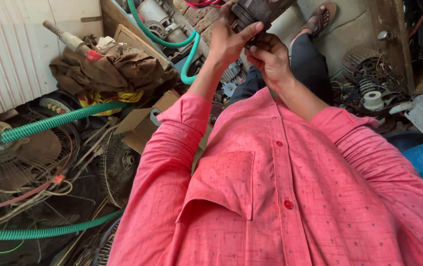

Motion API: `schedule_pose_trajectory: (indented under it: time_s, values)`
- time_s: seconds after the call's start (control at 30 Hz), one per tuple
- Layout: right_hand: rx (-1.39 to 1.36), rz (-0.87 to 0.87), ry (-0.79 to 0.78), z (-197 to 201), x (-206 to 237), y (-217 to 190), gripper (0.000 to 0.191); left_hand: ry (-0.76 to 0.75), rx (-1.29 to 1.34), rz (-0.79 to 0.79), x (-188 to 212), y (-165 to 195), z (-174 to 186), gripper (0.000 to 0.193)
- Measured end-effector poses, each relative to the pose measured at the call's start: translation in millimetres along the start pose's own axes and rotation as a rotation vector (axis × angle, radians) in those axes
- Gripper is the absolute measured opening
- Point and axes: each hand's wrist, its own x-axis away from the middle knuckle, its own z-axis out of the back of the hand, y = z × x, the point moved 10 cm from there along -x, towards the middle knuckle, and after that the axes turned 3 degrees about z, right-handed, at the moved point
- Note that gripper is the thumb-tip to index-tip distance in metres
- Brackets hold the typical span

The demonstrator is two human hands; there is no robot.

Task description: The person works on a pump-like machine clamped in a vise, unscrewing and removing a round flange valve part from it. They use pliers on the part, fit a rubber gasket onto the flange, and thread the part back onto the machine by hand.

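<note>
Both hands (251, 47) on dark motor part (260, 10) — green hose (53, 120), fan grilles (118, 167) alongside

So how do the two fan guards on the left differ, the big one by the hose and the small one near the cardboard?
The large fan guard lies nearly flat, is partly hidden by the green corrugated hose crossing above it, and has wires strewn over it. The small fan guard stands tilted on edge beside the cardboard box, with its round hub plainly visible. Both are round, dark, wire-spoked grilles.
</note>
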Motion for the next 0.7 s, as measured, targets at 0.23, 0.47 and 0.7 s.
schedule_pose_trajectory:
  time_s: [0.23, 0.47, 0.7]
  values:
    - [0.199, -0.118, -0.004, 11, -18, 29, 0.014, -0.014, 0.043, 0.099, -5, -4, -3, 0.061]
    - [0.219, -0.075, -0.047, -9, -21, 12, 0.009, 0.068, -0.112, 0.103, -3, 30, -2, 0.069]
    - [0.119, 0.01, -0.001, -9, -28, 4, 0.01, 0.024, -0.166, 0.018, -1, 54, -9, 0.072]
